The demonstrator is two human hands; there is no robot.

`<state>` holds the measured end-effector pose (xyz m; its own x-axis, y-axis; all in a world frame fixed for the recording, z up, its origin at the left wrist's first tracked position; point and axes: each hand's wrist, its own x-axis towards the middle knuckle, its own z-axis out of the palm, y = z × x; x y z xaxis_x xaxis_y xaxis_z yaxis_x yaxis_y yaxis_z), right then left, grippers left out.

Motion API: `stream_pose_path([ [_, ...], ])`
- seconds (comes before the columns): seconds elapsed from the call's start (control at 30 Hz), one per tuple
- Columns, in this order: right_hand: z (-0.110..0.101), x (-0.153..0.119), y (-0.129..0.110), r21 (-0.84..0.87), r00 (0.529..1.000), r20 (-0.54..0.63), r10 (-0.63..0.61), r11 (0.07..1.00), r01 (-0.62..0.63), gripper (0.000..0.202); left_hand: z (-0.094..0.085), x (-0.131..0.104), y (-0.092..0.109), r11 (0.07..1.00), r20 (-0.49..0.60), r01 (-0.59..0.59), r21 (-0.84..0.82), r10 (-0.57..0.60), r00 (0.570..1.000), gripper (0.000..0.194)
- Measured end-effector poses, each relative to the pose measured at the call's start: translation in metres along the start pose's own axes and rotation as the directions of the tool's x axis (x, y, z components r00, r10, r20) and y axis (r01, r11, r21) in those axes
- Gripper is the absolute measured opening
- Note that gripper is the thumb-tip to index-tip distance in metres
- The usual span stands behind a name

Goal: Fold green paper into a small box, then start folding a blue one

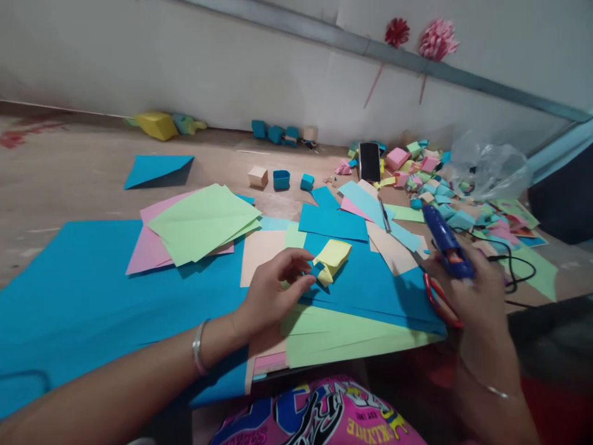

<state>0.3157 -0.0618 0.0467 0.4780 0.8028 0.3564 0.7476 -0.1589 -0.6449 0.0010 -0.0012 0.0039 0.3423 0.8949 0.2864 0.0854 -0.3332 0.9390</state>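
Observation:
My left hand pinches a small blue paper piece between thumb and fingers, above the blue sheets. Right beside its fingertips is a folded yellow paper piece; whether the blue piece is joined to it, I cannot tell. On the right, my right hand grips a blue hot glue gun, its body tilted up and to the left. Red-handled scissors lie close to that hand, partly hidden. A black cord curls on the table behind it.
Light green sheets overlap pink ones on the left. A craft knife lies among paper strips. Small paper boxes stand farther back. At the back right are a phone, a heap of paper cubes and a plastic bag.

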Motion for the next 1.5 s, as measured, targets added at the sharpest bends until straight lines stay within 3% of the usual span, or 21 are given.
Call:
stream_pose_path([
  [0.07,-0.015,0.025,0.028,-0.251,0.999,0.007,-0.045,0.967,0.045,0.050,0.001,0.002,-0.001,0.997,-0.018,0.033,-0.074,-0.035,0.999,0.022],
  [0.1,-0.020,0.035,0.041,-0.306,0.996,0.087,-0.031,0.950,0.056,0.054,0.001,0.003,-0.001,0.994,-0.024,0.041,-0.099,-0.044,0.999,0.022],
  [0.23,-0.029,0.055,0.069,-0.314,0.978,0.210,0.004,0.947,0.063,0.051,0.001,0.005,-0.003,0.991,-0.025,0.041,-0.124,-0.044,0.999,0.021],
  [0.7,-0.014,0.106,0.084,-0.252,0.945,0.323,-0.061,0.956,0.148,0.048,-0.002,0.004,-0.006,0.998,-0.017,0.044,-0.054,-0.045,0.999,0.022],
  [0.93,-0.014,0.094,0.085,-0.184,0.946,0.308,-0.104,0.969,0.166,0.056,-0.001,0.003,-0.005,0.997,0.005,0.076,0.007,-0.076,0.997,0.021],
  [1.13,-0.016,0.068,0.090,-0.300,0.988,0.124,-0.092,0.946,0.126,0.059,-0.004,0.005,-0.001,0.996,-0.005,0.092,0.009,-0.092,0.996,0.021],
  [1.3,-0.022,0.012,0.110,-0.485,0.941,0.275,-0.199,0.816,0.315,0.063,-0.006,0.007,-0.002,0.993,0.001,0.112,0.044,-0.113,0.994,0.022],
  [1.4,-0.023,-0.011,0.117,-0.548,0.942,0.266,-0.204,0.772,0.322,0.059,-0.005,0.007,-0.002,0.990,0.018,0.132,0.055,-0.133,0.991,0.022],
  [1.5,-0.025,-0.015,0.119,-0.592,0.950,0.247,-0.192,0.746,0.305,0.060,-0.004,0.007,-0.002,0.991,0.014,0.131,0.039,-0.131,0.991,0.022],
])
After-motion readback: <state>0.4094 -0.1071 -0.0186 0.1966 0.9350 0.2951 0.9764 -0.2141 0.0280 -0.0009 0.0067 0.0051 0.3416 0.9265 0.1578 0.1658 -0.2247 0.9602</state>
